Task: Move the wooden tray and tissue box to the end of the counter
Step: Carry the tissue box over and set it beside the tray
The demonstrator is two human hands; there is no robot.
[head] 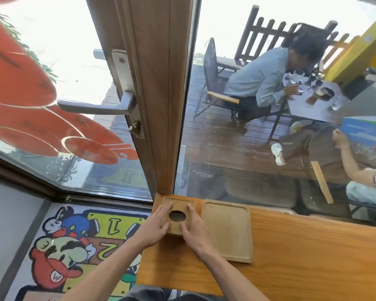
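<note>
A wooden tissue box with a dark oval hole in its top sits at the left end of the orange-brown counter, close to the window post. My left hand grips its left side and my right hand grips its right side, fingers spread over the top. The wooden tray, shallow and light, lies flat on the counter just right of the box, nearly touching it. Nothing lies in the tray.
A wooden door post with a metal handle rises right behind the box. Glass runs along the counter's far edge; people sit at a table outside. A cartoon floor mat lies below the counter's left end.
</note>
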